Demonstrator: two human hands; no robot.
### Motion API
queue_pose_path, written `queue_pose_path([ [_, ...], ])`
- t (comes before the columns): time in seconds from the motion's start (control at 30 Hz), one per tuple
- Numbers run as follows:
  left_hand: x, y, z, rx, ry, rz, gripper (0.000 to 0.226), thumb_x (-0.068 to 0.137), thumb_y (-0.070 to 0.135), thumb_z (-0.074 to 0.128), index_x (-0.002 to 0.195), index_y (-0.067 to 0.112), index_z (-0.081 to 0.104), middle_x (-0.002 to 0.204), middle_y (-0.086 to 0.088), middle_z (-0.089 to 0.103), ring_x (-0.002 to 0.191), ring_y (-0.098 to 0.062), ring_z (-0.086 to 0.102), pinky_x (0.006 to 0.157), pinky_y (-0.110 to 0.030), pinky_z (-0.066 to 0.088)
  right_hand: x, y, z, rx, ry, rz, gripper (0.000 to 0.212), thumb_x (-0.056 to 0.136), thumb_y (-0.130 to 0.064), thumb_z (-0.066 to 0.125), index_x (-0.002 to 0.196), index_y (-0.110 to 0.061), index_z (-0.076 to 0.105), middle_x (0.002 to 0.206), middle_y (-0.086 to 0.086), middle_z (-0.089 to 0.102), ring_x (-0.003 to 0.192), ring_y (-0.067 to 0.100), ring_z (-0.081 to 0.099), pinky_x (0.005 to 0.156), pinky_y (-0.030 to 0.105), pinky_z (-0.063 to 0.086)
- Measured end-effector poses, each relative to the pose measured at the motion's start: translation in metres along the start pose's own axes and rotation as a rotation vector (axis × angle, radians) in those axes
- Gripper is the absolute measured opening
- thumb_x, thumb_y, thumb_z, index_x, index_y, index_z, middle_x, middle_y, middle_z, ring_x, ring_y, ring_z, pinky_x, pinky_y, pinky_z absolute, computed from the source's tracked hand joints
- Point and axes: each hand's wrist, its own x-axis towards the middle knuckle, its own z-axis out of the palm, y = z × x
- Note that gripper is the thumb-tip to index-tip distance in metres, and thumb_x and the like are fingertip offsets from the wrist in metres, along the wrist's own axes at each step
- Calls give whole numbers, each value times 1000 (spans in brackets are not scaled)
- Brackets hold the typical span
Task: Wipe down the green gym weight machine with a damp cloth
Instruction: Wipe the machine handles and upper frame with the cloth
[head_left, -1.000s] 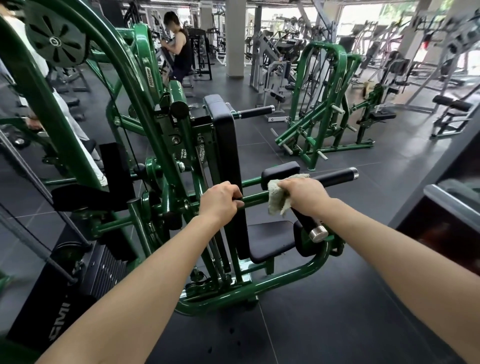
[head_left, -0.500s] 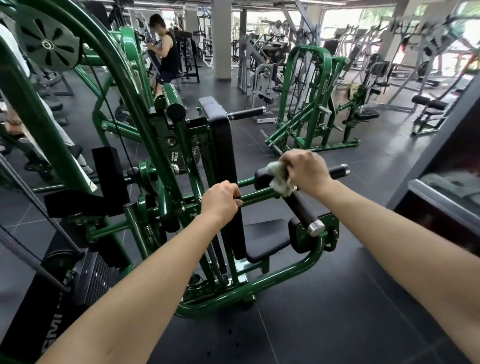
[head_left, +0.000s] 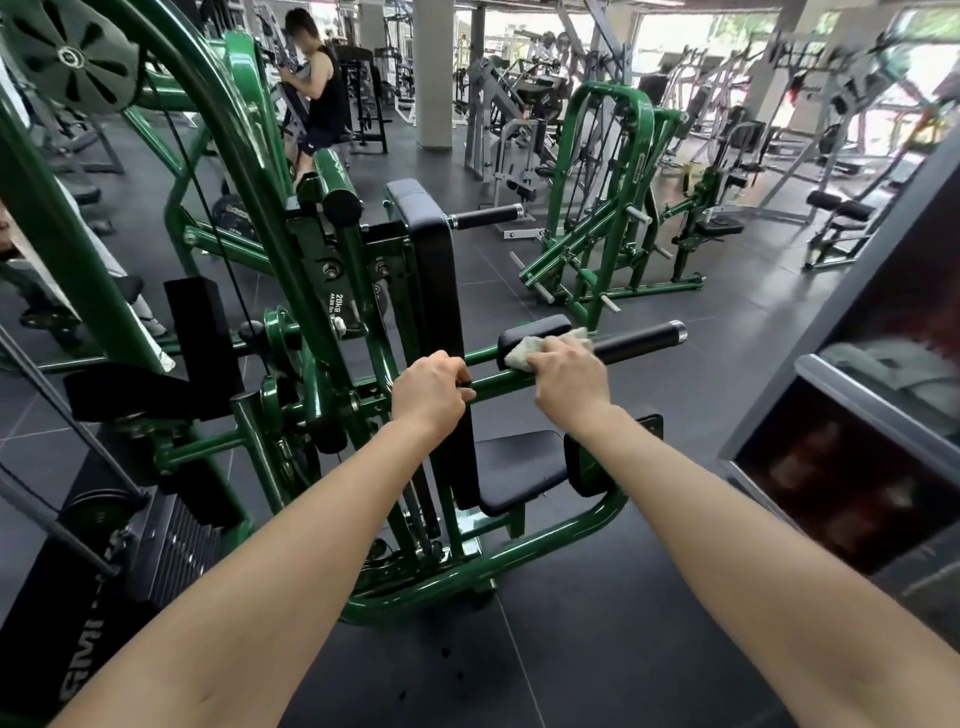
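Note:
The green weight machine (head_left: 291, 249) fills the left and middle of the view, with a tall black back pad (head_left: 431, 270) and a black seat (head_left: 514, 467). A green bar (head_left: 498, 382) runs right from the back pad to a black arm pad (head_left: 530, 328) and a black foam handle (head_left: 639, 340). My left hand (head_left: 431, 392) is closed around the green bar beside the back pad. My right hand (head_left: 571, 379) presses a pale cloth (head_left: 524, 351) against the arm pad, where pad and handle meet.
A black weight stack (head_left: 130, 545) stands at the lower left. Another green machine (head_left: 608, 208) is on the dark floor behind. A person (head_left: 322, 98) exercises at the back left. A dark counter with a glass front (head_left: 857, 441) lies to my right.
My right hand has moved the cloth from the green bar up onto the black arm pad. The left hand keeps its grip. The view has tilted slightly.

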Motion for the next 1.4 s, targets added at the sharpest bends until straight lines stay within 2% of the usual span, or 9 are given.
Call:
queue_pose_path([
  [0.1,-1,1,-1,34,2,-1,18,96,36,72,110,25,72,105,4,63,99,-22,63,83,-42,55,-1,-43,6,40,-7,-96,26,91,-11,59,113,-16,73,110,5,63,105,28,53,74,34,38],
  [0.23,-4,2,-6,64,-23,32,22,97,37,70,116,25,72,108,4,63,102,-22,62,85,-42,54,0,-31,5,-32,-27,-187,26,89,-12,58,112,-14,72,107,5,63,103,29,55,82,40,50],
  [0.43,-8,-3,-20,72,-114,70,28,97,36,72,121,22,70,118,3,62,113,-21,58,93,-42,54,11,38,-1,-104,-80,6,36,89,-13,60,122,-18,72,122,4,66,117,30,57,89,42,55],
  [0.67,-14,-21,-28,195,-85,32,27,93,31,76,119,26,70,113,4,63,110,-19,58,90,-37,51,0,-46,17,28,-21,-47,43,85,-10,61,125,-23,67,121,3,69,113,25,63,91,36,55],
  [0.83,-9,-22,-32,226,-93,26,27,87,35,81,112,28,72,111,6,66,107,-20,63,89,-36,51,-21,-61,10,109,3,-172,55,86,0,63,139,-11,60,135,6,65,124,28,61,101,38,53],
  [0.9,-5,-24,-35,211,-112,12,27,85,38,83,109,29,73,109,9,67,105,-18,63,89,-36,52,-16,-30,6,34,-21,-137,52,89,2,55,139,-14,60,136,4,65,122,29,63,97,38,54],
  [1.03,-4,-26,-34,184,-115,5,28,84,41,84,105,30,71,107,10,66,103,-16,63,88,-35,52,-5,10,4,-46,-28,48,31,93,-8,58,119,-19,70,117,2,71,110,29,65,80,35,53],
  [1.23,-8,-27,-31,157,-71,16,25,83,38,84,102,29,71,105,8,66,102,-19,63,87,-36,52,-23,-72,22,105,108,31,35,87,4,58,118,-6,71,114,11,73,100,32,72,76,37,60],
  [1.4,-12,-30,-28,106,-28,25,23,83,35,83,99,27,69,104,5,67,101,-22,64,83,-37,52,-34,-95,18,148,79,-92,38,92,0,54,125,-9,70,127,10,71,116,30,68,90,43,60],
])
